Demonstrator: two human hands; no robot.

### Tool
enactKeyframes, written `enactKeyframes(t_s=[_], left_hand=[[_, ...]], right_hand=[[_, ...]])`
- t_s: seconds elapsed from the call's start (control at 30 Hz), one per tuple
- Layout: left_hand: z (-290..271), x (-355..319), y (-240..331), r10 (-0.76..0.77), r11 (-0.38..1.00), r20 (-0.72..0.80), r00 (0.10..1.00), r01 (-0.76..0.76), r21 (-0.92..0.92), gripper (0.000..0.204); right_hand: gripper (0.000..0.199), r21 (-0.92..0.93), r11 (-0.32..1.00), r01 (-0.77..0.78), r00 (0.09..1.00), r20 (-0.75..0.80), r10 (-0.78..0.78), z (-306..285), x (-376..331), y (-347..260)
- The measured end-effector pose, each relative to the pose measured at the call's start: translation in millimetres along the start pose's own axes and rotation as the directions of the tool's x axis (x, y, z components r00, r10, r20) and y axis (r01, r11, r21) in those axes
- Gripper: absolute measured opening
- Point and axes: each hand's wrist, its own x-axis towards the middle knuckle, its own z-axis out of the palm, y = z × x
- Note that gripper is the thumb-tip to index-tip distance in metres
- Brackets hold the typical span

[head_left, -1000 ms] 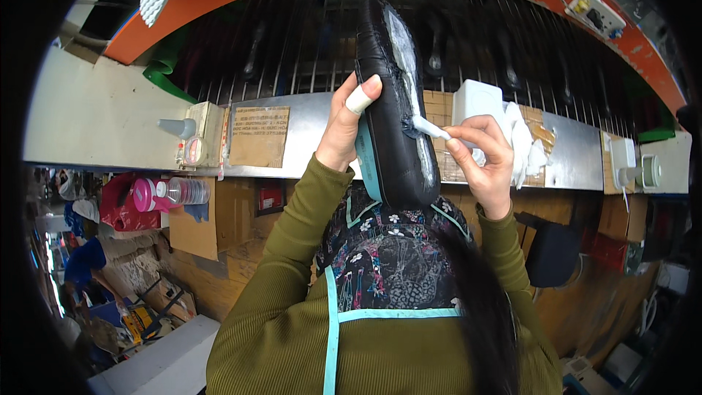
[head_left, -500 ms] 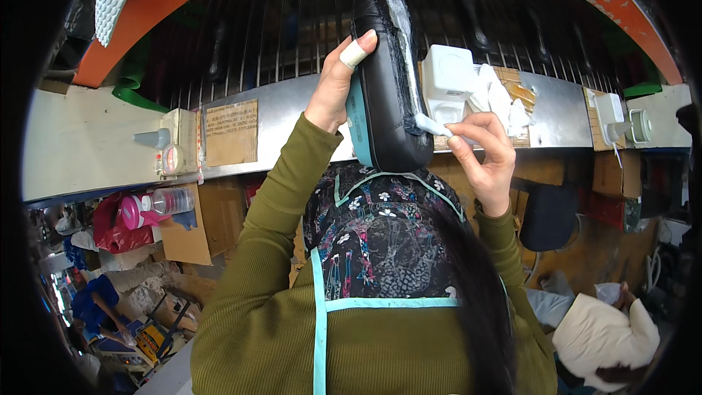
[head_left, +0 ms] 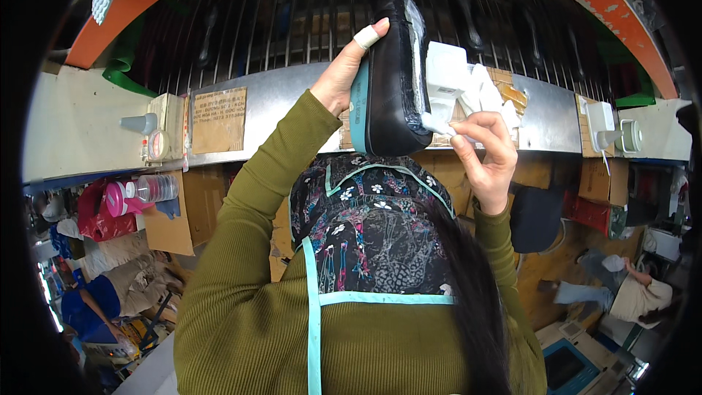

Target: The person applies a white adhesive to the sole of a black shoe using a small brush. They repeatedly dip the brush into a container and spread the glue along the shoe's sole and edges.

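Two hands in play: the left hand (head_left: pixel 342 80) clasps one black shoe upper (head_left: pixel 391 95) on one teal form (head_left: pixel 359 111) over the bench (head_left: pixel 274 95); the right hand (head_left: pixel 487 155) pinches one white wad (head_left: pixel 439 126) against the upper's near right edge.

A factory workshop: a steel bench (head_left: pixel 263 95), a rack of metal bars (head_left: pixel 248 36), people (head_left: pixel 88 303) either side

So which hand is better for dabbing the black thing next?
Probably the right hand: its fingers pinch a small white wad at the lower end of the black thing. The left hand is busy holding that thing.
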Motion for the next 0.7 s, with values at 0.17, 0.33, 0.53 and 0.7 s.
enactKeyframes(t_s=[0.17,0.33,0.53,0.7], left_hand=[[-7.6,5.7,-9.0,-0.153,0.983,0.017,0.988,0.154,-0.098,0.051],[-8.6,4.0,-17.6,-0.265,0.939,0.083,0.961,0.277,-0.206,0.052],[-9.2,-8.2,-24.2,-0.303,0.851,0.364,0.881,0.422,-0.312,0.049],[0.7,-28.2,-36.4,-0.294,0.920,0.296,0.909,0.353,-0.170,0.053]], right_hand=[[0.019,0.019,0.999,0.051,0.997,0.064,-0.052,-2.3,15.0,0.0],[0.018,0.023,0.993,0.113,0.985,0.131,-0.115,-3.7,33.1,1.5],[0.017,0.128,0.983,0.133,0.957,0.240,-0.161,0.7,52.4,10.6],[0.018,0.188,0.971,0.147,0.917,0.341,-0.205,5.0,71.2,15.9]])
